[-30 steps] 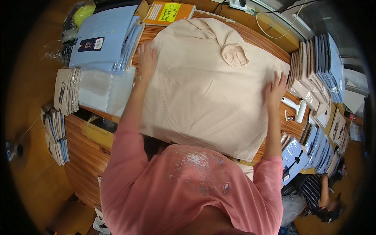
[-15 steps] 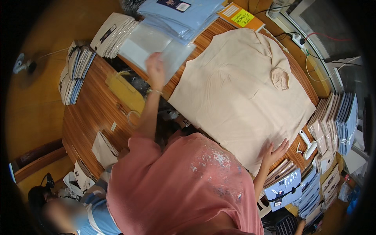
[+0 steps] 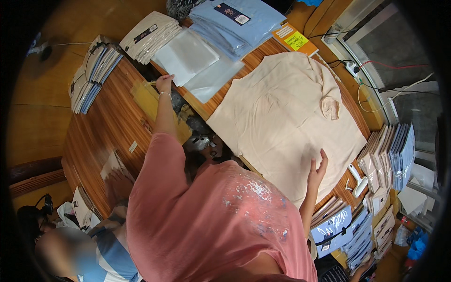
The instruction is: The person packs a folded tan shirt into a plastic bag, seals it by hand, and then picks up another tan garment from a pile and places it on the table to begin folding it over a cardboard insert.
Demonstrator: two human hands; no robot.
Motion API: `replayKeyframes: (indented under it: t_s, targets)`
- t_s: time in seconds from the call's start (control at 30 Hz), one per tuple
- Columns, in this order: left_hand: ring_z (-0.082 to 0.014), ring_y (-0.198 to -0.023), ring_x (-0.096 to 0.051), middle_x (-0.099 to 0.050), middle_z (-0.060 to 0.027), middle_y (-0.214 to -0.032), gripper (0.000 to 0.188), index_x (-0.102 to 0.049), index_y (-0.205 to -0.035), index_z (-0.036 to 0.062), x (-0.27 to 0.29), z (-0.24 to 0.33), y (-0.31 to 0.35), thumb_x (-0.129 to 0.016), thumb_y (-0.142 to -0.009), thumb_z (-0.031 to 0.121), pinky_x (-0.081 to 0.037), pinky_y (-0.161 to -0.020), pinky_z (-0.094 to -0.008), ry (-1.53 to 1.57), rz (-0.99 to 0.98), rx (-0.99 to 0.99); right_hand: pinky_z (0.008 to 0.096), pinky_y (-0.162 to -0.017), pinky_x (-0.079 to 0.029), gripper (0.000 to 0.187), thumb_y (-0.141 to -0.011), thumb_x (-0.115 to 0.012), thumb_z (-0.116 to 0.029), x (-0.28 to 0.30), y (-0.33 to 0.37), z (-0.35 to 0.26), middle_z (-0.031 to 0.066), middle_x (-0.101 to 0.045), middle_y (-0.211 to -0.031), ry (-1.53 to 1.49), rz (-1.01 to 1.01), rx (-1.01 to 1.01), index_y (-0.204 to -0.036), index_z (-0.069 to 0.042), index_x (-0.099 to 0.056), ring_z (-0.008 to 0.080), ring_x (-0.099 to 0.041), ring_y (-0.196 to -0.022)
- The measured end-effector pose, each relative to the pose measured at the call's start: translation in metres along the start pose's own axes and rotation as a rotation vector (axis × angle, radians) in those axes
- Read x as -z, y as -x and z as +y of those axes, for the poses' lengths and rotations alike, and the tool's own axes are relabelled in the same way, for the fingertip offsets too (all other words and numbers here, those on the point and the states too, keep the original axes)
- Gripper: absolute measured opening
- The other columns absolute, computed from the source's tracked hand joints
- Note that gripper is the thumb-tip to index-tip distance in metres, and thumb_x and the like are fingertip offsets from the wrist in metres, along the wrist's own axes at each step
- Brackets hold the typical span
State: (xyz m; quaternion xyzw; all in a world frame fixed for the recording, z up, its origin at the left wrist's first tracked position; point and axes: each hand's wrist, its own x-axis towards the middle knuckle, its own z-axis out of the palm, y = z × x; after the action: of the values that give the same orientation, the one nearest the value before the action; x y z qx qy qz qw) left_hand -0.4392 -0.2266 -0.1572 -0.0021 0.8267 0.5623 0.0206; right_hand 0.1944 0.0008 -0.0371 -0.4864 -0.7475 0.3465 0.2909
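Note:
A beige shirt [image 3: 282,117] lies spread flat, collar to the right, on the wooden table [image 3: 101,136]. My right hand [image 3: 318,168] rests on its near edge with the fingers apart and nothing in it. My left hand [image 3: 164,83] is stretched far out to the left, at the near corner of a stack of clear plastic bags [image 3: 188,56], just above a yellowish flat board [image 3: 152,101]. Its fingers are curled; whether they pinch a bag is not visible. My pink sleeves and chest fill the lower middle.
Folded blue shirts [image 3: 239,19] and beige packed shirts [image 3: 150,33] lie at the back, with an orange pad [image 3: 295,40] beside them. Bundled packed shirts [image 3: 89,77] sit left, more stacks [image 3: 390,152] right. A power strip [image 3: 350,68] and a white hand tool [image 3: 359,181] lie near the shirt. Another person [image 3: 89,256] sits lower left.
My left hand has left the shirt and reached out left to the plastic bags. My right hand has slid along the shirt's near edge. My head has turned left.

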Motion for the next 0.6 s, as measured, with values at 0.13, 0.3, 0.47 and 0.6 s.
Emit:
replayKeyframes:
  t_s: [0.13,0.3,0.47,0.6]
  targets:
    - [-0.0131,-0.062,-0.050,-0.055,-0.0026,-0.072,0.018,-0.054,-0.081,0.0052,-0.008,0.059,0.021,-0.071,-0.075,0.008,-0.043,-0.056,-0.0271,0.482,-0.018,0.072,0.0340,-0.100,-0.034,0.033,-0.087,-0.057,-0.014,-0.020,-0.005,-0.026,0.0125,-0.055,-0.121,-0.123,-0.160,-0.062,-0.118,-0.002,-0.055,0.0260,-0.048,-0.116]
    - [-0.0118,-0.073,-0.053,-0.056,-0.0049,-0.083,0.013,-0.052,-0.091,0.0016,0.004,0.208,0.131,-0.061,-0.083,0.002,-0.044,-0.064,-0.0244,0.502,0.041,-0.442,0.0325,-0.095,-0.038,0.025,-0.085,-0.057,-0.005,-0.046,-0.025,-0.103,0.0135,-0.057,-0.113,-0.193,-0.425,0.173,-0.109,0.000,-0.058,0.0270,-0.052,-0.111]
    - [-0.0179,-0.086,-0.061,-0.065,-0.0114,-0.096,0.010,-0.056,-0.085,0.0001,0.020,0.253,0.262,-0.063,-0.080,-0.004,-0.050,-0.073,-0.0291,0.229,0.066,-0.805,0.0347,-0.096,-0.038,0.032,-0.090,-0.053,-0.019,-0.037,-0.053,-0.167,0.0126,-0.057,-0.117,-0.445,-0.465,0.287,-0.115,0.000,-0.056,0.0248,-0.051,-0.113]
    - [-0.0276,-0.095,-0.065,-0.067,-0.0132,-0.099,0.013,-0.059,-0.080,0.0013,0.010,0.240,0.296,-0.067,-0.072,-0.004,-0.053,-0.077,-0.0363,0.122,-0.484,-1.471,0.0358,-0.098,-0.038,0.069,-0.093,-0.033,-0.055,-0.026,-0.071,-0.136,0.0139,-0.047,-0.131,-1.091,-0.427,-0.226,-0.133,0.001,-0.039,0.0249,-0.047,-0.118]
